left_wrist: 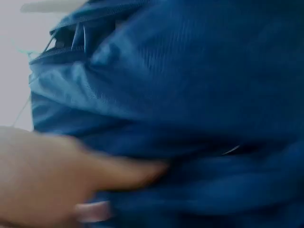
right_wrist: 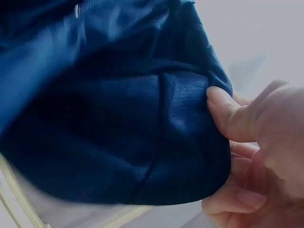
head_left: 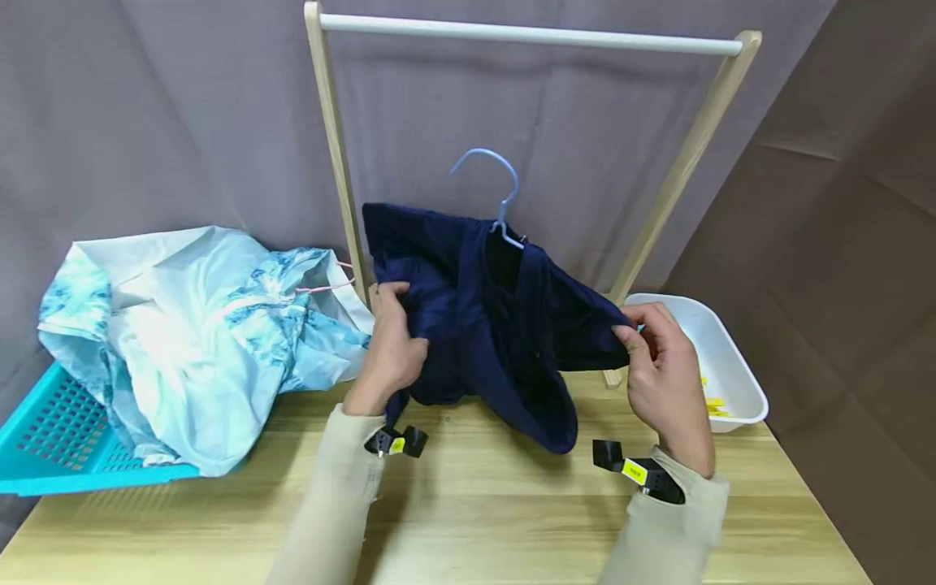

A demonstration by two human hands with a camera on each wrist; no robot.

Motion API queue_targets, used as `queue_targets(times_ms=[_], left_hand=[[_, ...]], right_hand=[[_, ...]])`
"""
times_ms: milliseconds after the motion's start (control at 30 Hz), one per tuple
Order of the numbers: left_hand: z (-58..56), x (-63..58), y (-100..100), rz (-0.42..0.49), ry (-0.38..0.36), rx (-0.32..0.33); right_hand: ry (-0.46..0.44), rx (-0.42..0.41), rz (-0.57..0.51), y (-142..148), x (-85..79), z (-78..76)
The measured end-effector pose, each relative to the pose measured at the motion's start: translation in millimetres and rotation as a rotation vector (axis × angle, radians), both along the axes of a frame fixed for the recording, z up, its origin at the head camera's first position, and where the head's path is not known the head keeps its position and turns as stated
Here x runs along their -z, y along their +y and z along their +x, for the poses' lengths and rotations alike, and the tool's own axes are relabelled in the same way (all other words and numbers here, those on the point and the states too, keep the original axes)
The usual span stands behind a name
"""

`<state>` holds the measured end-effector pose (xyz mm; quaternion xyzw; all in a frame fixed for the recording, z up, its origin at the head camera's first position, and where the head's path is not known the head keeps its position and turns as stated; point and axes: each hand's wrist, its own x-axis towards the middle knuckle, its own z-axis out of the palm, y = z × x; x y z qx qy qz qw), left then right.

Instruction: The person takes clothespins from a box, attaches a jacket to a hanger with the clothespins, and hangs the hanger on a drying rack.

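Note:
A navy blue garment (head_left: 453,309) hangs loosely on a light blue hanger (head_left: 509,195), whose hook sticks up above the cloth. At the garment's left side, my left hand (head_left: 392,349) grips the fabric; the left wrist view is blurred, with the thumb (left_wrist: 128,173) lying over the navy cloth (left_wrist: 199,95). My right hand (head_left: 661,370) pinches the garment's right end, which looks like a sleeve, between thumb and fingers. Close up in the right wrist view, the right thumb (right_wrist: 228,111) presses on the edge of the dark fabric (right_wrist: 190,137). Most of the hanger is hidden inside the garment.
Behind the garment stands a rack with a white bar (head_left: 534,32) and wooden legs (head_left: 683,179). At left, a turquoise basket (head_left: 73,471) carries light blue and white clothing (head_left: 197,325). A white tray (head_left: 738,366) with yellow pieces sits at right on the wooden table (head_left: 497,512).

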<state>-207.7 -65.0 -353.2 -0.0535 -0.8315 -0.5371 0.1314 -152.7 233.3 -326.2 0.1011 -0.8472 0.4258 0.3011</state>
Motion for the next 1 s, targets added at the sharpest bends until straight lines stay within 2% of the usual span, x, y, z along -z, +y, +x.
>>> queue_targets(times_ms=[67,100,133,167,200,333,367,433,533,633,733,833,900,1000], left_hand=[[8.6,0.2,-11,-0.19,-0.169,0.018],[12.9,-1.7,-16,-0.262,-0.211,0.024],[17.2,-4.8,-21,-0.299,-0.219,0.016],[20.6,-8.5,-24,-0.313,-0.182,-0.008],[23.1,-12.4,-28,-0.308,-0.106,-0.047],[28.3,-28.9,-38,-0.265,0.329,-0.238],[27.4,-31.1,-41,-0.264,0.419,-0.272],[23.5,-32.9,-45,-0.271,0.537,-0.29],[13.7,-28.7,-52,-0.307,0.591,-0.251],[7.6,-22.0,-58,-0.341,0.566,-0.23],[6.8,-17.2,-64,-0.384,0.532,-0.23],[8.0,-17.7,-69,-0.416,0.559,-0.26],[9.3,-19.7,-72,-0.402,0.603,-0.308],[11.3,-22.3,-78,-0.349,0.659,-0.385]], right_hand=[[0.007,-0.014,0.023,-1,1.2,-1.1],[0.011,-0.019,0.033,-1,1.2,-1.4],[0.015,-0.027,0.037,-1,0.9,-1.5],[0.02,-0.035,0.04,-1,0.5,-1.6],[0.026,-0.042,0.045,0,-0.2,-1.7],[0.052,-0.056,0.069,2,-3.6,-1.7],[0.056,-0.064,0.074,3,-4.6,-2.0],[0.058,-0.083,0.084,4,-6.5,-2.4],[0.049,-0.102,0.11,8,-8.7,-2.5],[0.044,-0.089,0.192,14,-10.5,-1.3],[0.07,-0.079,0.268,19,-12.8,-1.8],[0.111,-0.054,0.231,24,-15.0,-4.4],[0.118,-0.002,0.174,30,-15.2,-5.7],[0.016,0.127,0.154,46,-11.4,-4.8]])
